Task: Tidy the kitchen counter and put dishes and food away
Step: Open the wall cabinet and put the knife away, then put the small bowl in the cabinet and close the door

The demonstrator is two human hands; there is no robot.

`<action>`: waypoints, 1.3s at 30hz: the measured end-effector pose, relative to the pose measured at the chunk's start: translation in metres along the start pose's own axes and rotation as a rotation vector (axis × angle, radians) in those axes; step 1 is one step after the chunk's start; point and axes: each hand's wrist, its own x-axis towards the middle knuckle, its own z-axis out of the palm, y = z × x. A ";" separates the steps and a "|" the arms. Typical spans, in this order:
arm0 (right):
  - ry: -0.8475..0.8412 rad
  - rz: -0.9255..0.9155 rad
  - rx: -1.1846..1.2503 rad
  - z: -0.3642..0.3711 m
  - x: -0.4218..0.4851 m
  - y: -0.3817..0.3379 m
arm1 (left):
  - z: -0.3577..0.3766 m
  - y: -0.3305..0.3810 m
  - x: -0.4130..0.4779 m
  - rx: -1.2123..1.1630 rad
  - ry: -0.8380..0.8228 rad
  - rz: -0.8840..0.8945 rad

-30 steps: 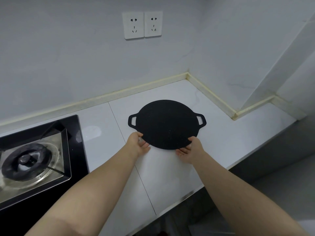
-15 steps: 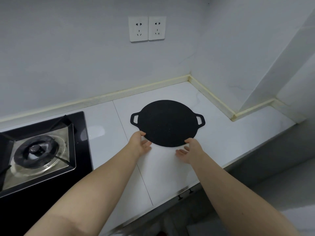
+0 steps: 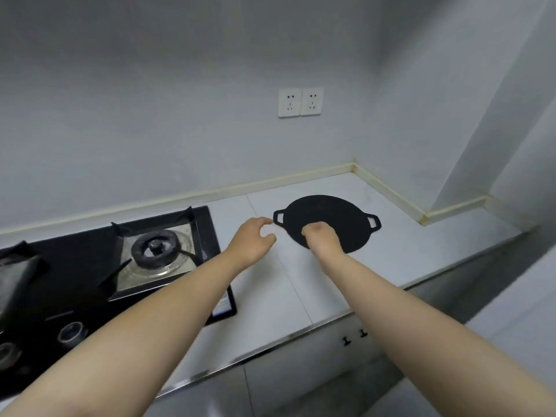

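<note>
The fingers (image 3: pixel 262 221) of the left hand (image 3: pixel 252 240) hang loosely curled, thumb and forefinger apart, with nothing between them. They hover over bare white counter (image 3: pixel 270 290), just beside the left loop handle (image 3: pixel 279 218) of the black griddle pan (image 3: pixel 337 218) but not touching it. The right hand (image 3: pixel 322 236) is bent at the wrist with its fingers (image 3: pixel 314 228) curled down and away. Their tips are hidden behind the knuckles, so I cannot tell whether they hold the pan's rim or only hang above it. That hand sits in front of the pan's near left part.

Nearest me, below the counter's front edge, are two small dark cabinet pulls (image 3: pixel 355 337). To the left is the black gas stove (image 3: pixel 90 266), with round knobs (image 3: pixel 70 332) along its front. A small blue and white sticker (image 3: pixel 224 305) on its front right corner has print too small to read. Further in sits the burner (image 3: pixel 156 246) on its shiny plate.

The pan lies flat on the counter to the right of the stove, well apart from it, towards the back corner, its right handle (image 3: pixel 374 221) pointing at the side wall. On the back wall above it are two white sockets (image 3: pixel 300 102) side by side, with no lettering I can make out.
</note>
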 end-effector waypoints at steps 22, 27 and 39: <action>0.046 -1.223 -0.889 0.231 -0.342 -0.162 | -0.314 -0.080 -0.385 0.978 0.725 -0.134; -0.011 -1.400 -0.869 0.288 -0.404 -0.198 | -0.367 -0.106 -0.449 0.987 0.811 -0.308; -0.005 -1.699 -0.738 0.455 -0.503 -0.312 | -0.548 -0.163 -0.542 1.172 0.995 -0.436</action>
